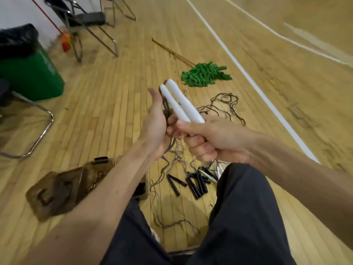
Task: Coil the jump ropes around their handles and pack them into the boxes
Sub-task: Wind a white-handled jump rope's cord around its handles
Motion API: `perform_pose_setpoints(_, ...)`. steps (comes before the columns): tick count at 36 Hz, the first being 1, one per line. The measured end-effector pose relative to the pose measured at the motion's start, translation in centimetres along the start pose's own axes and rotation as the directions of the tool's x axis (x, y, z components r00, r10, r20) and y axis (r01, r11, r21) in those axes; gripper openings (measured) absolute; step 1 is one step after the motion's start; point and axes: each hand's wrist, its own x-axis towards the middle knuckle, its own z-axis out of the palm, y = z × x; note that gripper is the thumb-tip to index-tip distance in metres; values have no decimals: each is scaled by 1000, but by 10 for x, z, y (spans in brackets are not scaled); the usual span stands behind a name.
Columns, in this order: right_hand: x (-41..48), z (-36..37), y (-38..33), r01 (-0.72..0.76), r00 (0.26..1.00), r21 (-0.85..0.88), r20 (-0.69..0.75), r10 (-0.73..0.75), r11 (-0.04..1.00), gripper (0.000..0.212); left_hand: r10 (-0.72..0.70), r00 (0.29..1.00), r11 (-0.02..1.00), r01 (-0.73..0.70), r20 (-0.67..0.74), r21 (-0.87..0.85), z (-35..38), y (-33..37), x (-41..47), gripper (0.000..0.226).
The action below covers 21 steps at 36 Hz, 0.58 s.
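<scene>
Grip matters here: we clamp the two white handles (181, 104) side by side in our right hand (210, 138), fingers curled round their near ends so the pair acts as one core for winding. Our left hand (154, 123) curls its fingers round the dark cord (166, 109) just left of them, to feed it taut. Near left on the floor (114, 92) sits the brownish box (63, 184), within reach for packing.

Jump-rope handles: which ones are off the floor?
The white pair, gripped side by side in the right hand; the black handles lie loose on the floor.
</scene>
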Motion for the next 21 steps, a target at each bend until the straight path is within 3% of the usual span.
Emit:
perform_pose_setpoints(3, 6, -11, -6, 14, 998, -104, -60, -20, 994, 40, 4, 999, 996, -8, 39, 88, -4, -19, -1, 49)
perform_pose_setpoints(5, 10, -16, -7, 3, 996, -211, -88, -22, 977, 33, 46, 998, 954, -55, 36, 295, -10, -25, 0, 38)
perform_pose_setpoints(7, 15, -21, -6, -17, 992, -298, -128, -22, 954, 29, 99, 991, 840, -134, 94, 526, -16, -28, 1, 28)
perform_pose_setpoints(10, 25, -30, -1, -71, 971, -444, -236, -41, 893, 23, 60, 973, 552, -220, 225, 804, -25, -27, -1, 19)
perform_pose_setpoints(13, 30, -34, 8, -113, 952, -587, -294, -80, 801, 13, -9, 959, 154, -277, 282, 948, -33, -20, -5, 22)
perform_pose_setpoints(17, 34, -31, 18, -138, 948, -737, -291, -127, 662, 23, -58, 920, -250, -390, 388, 886, -40, -2, -11, 15)
perform_pose_setpoints(21, 36, -25, 27, -172, 950, -816, -285, -126, 551, 21, -148, 889, -520, -442, 433, 730, -44, 11, -15, 11)
